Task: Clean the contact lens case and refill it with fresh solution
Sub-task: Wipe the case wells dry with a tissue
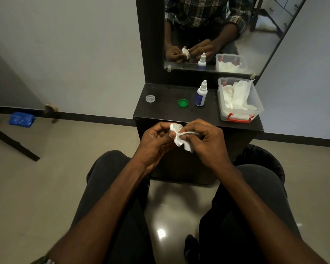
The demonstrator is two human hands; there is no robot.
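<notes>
hands together above dresser edge, left hand (156,141) and right hand (204,141) pinching white tissue (179,138)

case (174,128): white, mostly hidden by tissue, in front of the dresser
green cap (183,103): left of the bottle
clear cap (150,98): further left
bottle (200,94): upright, capped

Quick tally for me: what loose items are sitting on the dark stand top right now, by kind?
Case caps: 2, one clear, one green
Solution bottle: 1
Clear tub holding tissues: 1
Total: 4

The tissue held in both hands, left hand and right hand, is not counted.
</notes>
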